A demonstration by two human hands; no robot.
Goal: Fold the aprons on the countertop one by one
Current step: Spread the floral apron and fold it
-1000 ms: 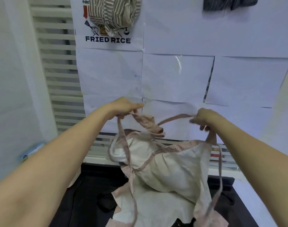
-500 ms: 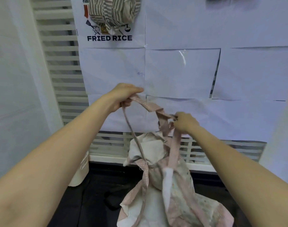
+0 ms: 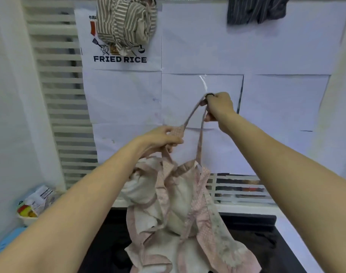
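A cream apron with pink dotted trim (image 3: pixel 180 203) hangs bunched in the air over the dark countertop (image 3: pixel 107 243), its lower part resting on it. My left hand (image 3: pixel 160 138) grips the pink trim at the apron's top. My right hand (image 3: pixel 217 107), higher and further right, pinches the top of the pink neck strap (image 3: pixel 195 113), which runs down from it in a narrow loop to the bib. Dark fabric (image 3: pixel 254 239) lies on the countertop to the right of the apron.
A brown striped apron (image 3: pixel 126 22) and a dark striped one (image 3: pixel 254 10) hang high on the white papered wall. A "FRIED RICE" poster (image 3: pixel 120 59) is behind the brown one. Packets in a small bowl (image 3: pixel 33 203) stand at the left. White slats (image 3: pixel 60 95) line the back left.
My right hand has risen and moved right with the neck strap, pulling it taut. My left hand has dropped lower, to the apron's top. The apron hangs more bunched and narrower than a second ago.
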